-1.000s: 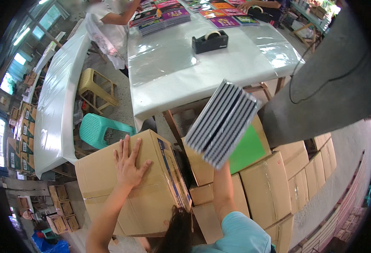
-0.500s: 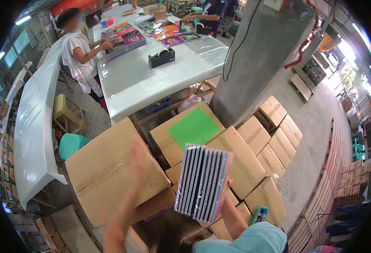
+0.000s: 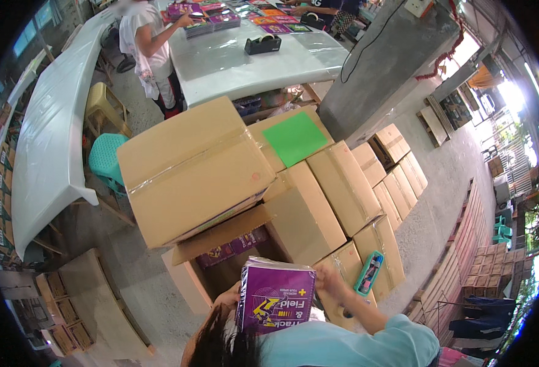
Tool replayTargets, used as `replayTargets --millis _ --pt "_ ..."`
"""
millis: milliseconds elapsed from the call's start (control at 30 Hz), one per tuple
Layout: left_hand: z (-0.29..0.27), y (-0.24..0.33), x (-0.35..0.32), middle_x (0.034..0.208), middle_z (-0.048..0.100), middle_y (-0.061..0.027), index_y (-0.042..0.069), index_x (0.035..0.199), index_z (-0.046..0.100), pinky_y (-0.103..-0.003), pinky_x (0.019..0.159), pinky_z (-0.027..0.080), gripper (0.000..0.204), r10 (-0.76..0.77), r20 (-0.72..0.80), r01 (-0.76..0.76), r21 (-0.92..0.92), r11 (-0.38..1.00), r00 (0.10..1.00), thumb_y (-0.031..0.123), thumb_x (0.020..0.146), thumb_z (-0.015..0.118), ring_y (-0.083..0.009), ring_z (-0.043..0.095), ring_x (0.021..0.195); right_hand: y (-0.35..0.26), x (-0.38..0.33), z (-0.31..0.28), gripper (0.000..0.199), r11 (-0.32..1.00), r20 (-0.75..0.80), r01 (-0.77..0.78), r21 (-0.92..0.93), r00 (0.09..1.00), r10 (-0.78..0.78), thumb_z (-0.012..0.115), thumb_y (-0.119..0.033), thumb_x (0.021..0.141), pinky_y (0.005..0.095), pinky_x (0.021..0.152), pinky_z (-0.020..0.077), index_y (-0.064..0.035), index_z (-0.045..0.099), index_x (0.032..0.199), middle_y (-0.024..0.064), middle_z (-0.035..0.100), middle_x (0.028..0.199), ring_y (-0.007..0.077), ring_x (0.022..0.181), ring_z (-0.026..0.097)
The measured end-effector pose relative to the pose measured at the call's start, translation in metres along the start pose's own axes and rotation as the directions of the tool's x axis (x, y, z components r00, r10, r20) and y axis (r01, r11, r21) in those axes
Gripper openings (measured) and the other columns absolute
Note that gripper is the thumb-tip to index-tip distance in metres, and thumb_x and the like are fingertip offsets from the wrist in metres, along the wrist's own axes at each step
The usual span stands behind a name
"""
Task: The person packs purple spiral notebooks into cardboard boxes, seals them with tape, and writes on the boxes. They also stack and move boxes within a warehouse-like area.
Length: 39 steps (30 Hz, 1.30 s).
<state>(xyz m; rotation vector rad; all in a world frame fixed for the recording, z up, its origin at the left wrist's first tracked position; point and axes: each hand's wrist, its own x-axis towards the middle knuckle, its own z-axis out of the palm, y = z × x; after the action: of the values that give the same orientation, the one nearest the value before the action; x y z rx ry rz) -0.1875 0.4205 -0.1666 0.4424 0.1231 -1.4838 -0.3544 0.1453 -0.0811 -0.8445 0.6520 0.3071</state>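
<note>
A thick stack of purple-covered notebooks [image 3: 275,296], in shiny clear wrap, is close in front of my body. My left hand [image 3: 226,298] is closed on its left side, the fingers partly hidden. At the upper right corner, my right hand [image 3: 332,282] is closed against the stack, slightly blurred. Just beyond the stack stands an open cardboard box [image 3: 297,217] with a raised flap. More purple notebooks [image 3: 235,246] lie inside it, and its near part is dark.
A large taped carton [image 3: 190,162] stands beyond the open box. Further cartons [image 3: 343,186] reach right, one bearing a green sheet [image 3: 295,137]. A teal-edged case [image 3: 368,273] rests on a near carton. People work at a white table [image 3: 251,76] with a tape dispenser [image 3: 262,44]. A concrete pillar [image 3: 376,73] rises behind.
The stack has come down and toward my body, turning from its striped edges to its purple cover. My left hand, raised and free before, now holds its side. My view has tilted lower.
</note>
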Motion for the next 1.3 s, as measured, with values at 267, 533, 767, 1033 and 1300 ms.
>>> replayTargets --millis 267,533,767,1033,1300 --pt "-0.033 -0.038 -0.058 0.127 0.051 -0.0112 0.001 0.141 0.027 -0.032 0.091 0.048 0.104 0.002 0.026 -0.005 0.108 0.994 1.000 0.037 0.062 0.084 -0.0173 0.055 0.110 -0.066 0.052 0.097 0.096 0.752 0.418 -0.111 -0.650 0.774 0.476 0.046 -0.066 0.079 0.0438 0.107 0.0280 -0.0070 0.016 0.147 0.0146 0.025 0.149 0.0292 0.135 0.028" --pt "-0.047 -0.102 -0.152 0.113 0.060 -0.0149 -0.001 0.126 0.044 -0.040 0.086 0.052 0.055 0.211 -0.415 -0.239 -0.016 0.971 0.885 0.023 0.080 0.062 -0.0229 0.062 0.097 -0.029 0.013 0.100 0.078 0.797 0.127 -0.376 -0.473 0.866 0.484 0.070 -0.024 0.078 0.0321 0.096 0.0433 -0.0022 0.031 0.141 0.0130 0.054 0.125 0.0190 0.110 0.056" --pt "-0.109 -0.169 -0.240 0.088 0.062 -0.0108 0.001 0.113 0.052 -0.037 0.067 0.055 0.046 0.253 -0.829 -0.524 -0.056 0.850 0.498 0.029 0.078 0.062 -0.0241 0.064 0.076 0.051 0.061 0.030 0.029 0.966 -0.375 -0.115 -0.231 0.927 0.021 0.066 -0.018 0.079 0.0382 0.073 0.0553 -0.0039 0.060 0.104 0.0081 0.065 0.093 0.0196 0.079 0.064" --pt "-0.146 -0.185 -0.283 0.115 0.056 -0.0164 -0.003 0.126 0.042 -0.044 0.089 0.048 0.061 0.448 -0.817 -0.764 0.013 0.645 0.364 0.025 0.076 0.062 -0.0301 0.058 0.104 0.136 0.245 -0.003 0.040 0.965 -0.259 -0.258 -0.049 0.936 0.237 0.066 -0.014 0.079 0.0435 0.083 0.0513 -0.0068 0.053 0.115 0.0095 0.062 0.098 0.0236 0.091 0.062" --pt "-0.131 -0.215 -0.266 0.119 0.056 -0.0136 0.001 0.126 0.044 -0.046 0.087 0.046 0.058 0.332 -0.863 -0.787 -0.114 0.606 0.380 0.030 0.079 0.061 -0.0280 0.056 0.106 0.329 0.357 -0.041 0.078 0.347 0.038 -0.052 -0.936 0.968 0.247 0.067 -0.039 0.081 0.0383 0.108 0.0293 -0.0032 0.032 0.140 0.0164 0.045 0.136 0.0278 0.127 0.041"
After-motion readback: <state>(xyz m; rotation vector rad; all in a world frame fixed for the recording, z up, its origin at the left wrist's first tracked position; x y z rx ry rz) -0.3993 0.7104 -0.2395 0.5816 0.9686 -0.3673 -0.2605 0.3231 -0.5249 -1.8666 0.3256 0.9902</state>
